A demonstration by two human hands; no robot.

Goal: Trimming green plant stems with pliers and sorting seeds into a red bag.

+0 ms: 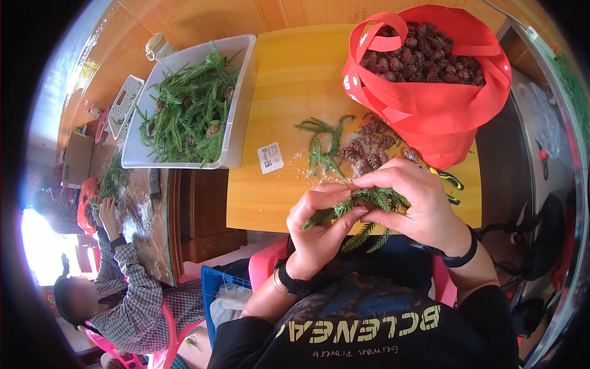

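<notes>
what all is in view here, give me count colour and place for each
Table: one, yellow, centre
Carrier bag: one, red, far right of table
Bagged cones: many, brown, inside carrier bag
Loose cones: several, brown, before carrier bag
Loose greenery: some, green, left of loose cones
Label: one, white, mid-table
Tool handles: two, yellow-black, table's right
Bin: one, translucent, far left of table
Binned sprigs: many, green, inside bin
Basket: one, white, left of bin
Co-worker: one, checked clothing, lower left
Crate: one, blue, beside wearer
Held sprig: count unclear, green, between hands
Left grip: one, black wristband, on held sprig
Right grip: one, black wristband, on held sprig
</notes>
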